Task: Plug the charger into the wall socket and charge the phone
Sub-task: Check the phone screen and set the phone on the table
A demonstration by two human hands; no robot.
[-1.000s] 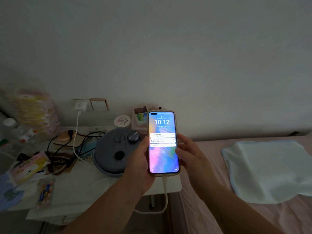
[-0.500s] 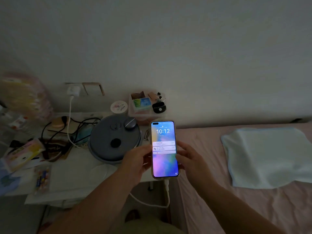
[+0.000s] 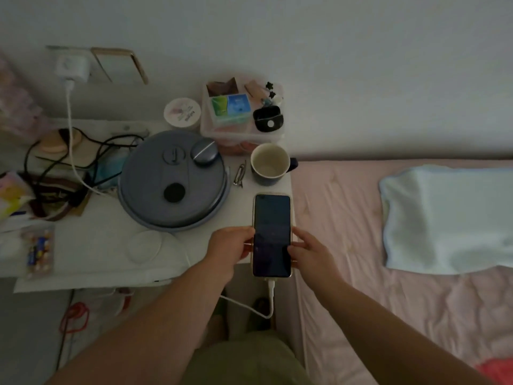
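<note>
1. head view, looking down in a dim room: a white bedside table (image 3: pixel 91 245) stands against a pale wall, with a bed under a pink sheet (image 3: pixel 361 273) on its right.
2. the phone (image 3: pixel 272 234) lies lengthwise at the table's right front corner, screen up and dark, its lower end sticking out past the front edge.
3. the left hand (image 3: pixel 230 245) grasps the phone's left edge, fingers curled against it.
4. the right hand (image 3: pixel 308 248) grasps the right edge, thumb resting on the glass.
5. a white cable (image 3: pixel 270 298) is plugged into the phone's bottom end, hangs down, then loops left behind the left forearm.
6. the white charger (image 3: pixel 72 66) sits in the wall socket (image 3: pixel 51 48) at the upper left; its cable drops onto the cluttered table.
7. a round grey lidded container (image 3: pixel 172 184) fills the table's middle, left of the phone.
8. a dark mug (image 3: pixel 270 165) with a pale inside stands just beyond the phone's top end.
9. a clear organiser box (image 3: pixel 241 115) of small items sits against the wall, behind the mug.
10. a light blue pillow (image 3: pixel 449 218) lies on the bed, well apart from the phone.
</note>
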